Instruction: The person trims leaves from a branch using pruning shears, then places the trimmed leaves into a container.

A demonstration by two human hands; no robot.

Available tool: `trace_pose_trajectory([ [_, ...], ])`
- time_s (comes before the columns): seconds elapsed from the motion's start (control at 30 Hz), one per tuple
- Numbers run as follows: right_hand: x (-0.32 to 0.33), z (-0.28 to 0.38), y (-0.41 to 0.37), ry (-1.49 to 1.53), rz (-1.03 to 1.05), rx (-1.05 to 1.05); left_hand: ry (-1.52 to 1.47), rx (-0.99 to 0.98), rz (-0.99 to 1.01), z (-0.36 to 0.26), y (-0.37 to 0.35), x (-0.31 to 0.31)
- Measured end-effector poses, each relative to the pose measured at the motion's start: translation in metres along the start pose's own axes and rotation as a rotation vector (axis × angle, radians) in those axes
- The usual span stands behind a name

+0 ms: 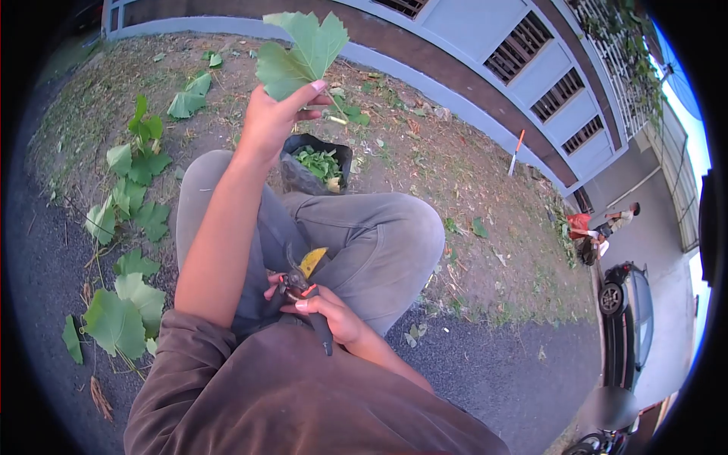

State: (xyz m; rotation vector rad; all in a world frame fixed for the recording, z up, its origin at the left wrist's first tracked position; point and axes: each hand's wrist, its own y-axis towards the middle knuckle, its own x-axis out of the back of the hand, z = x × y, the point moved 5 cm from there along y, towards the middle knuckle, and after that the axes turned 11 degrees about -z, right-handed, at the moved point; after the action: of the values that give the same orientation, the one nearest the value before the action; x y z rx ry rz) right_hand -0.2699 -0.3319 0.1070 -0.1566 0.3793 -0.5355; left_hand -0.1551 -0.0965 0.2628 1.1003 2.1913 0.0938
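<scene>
My left hand [277,117] is stretched out ahead of me, its thumb and fingers pinching a large green lobed leaf [307,54] near its base. In my lap, my right hand [334,312] is wrapped round pruning shears [292,287] with dark handles. The blades point away from me and stand apart. A yellow piece [312,261], perhaps a leaf, shows beside them. Just beyond my knees, below the raised leaf, sits a dark bag [347,158] holding cut green leaves [318,162].
Leafy vine cuttings [129,193] trail along the ground at my left. A saw-like tool with an orange handle [517,152] leans by the wall [455,45]. Far right are another person [623,218], a red bag [578,222] and a dark car [631,326].
</scene>
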Motion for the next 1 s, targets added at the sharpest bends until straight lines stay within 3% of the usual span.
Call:
trace_pose_trajectory([
  [0.27, -0.008, 0.006, -0.006, -0.069, 0.022, 0.032, -0.021, -0.006, 0.006, -0.005, -0.002, 0.002],
  [0.33, -0.005, 0.005, -0.005, 0.048, 0.002, 0.021, -0.013, -0.006, -0.010, -0.006, -0.001, -0.001],
  [0.8, -0.008, 0.013, -0.006, 0.068, 0.025, 0.078, -0.030, 0.011, -0.020, -0.008, 0.003, 0.005],
  [1.0, 0.000, 0.007, -0.004, 0.056, 0.127, 0.037, -0.010, 0.038, -0.046, 0.001, 0.011, 0.009],
])
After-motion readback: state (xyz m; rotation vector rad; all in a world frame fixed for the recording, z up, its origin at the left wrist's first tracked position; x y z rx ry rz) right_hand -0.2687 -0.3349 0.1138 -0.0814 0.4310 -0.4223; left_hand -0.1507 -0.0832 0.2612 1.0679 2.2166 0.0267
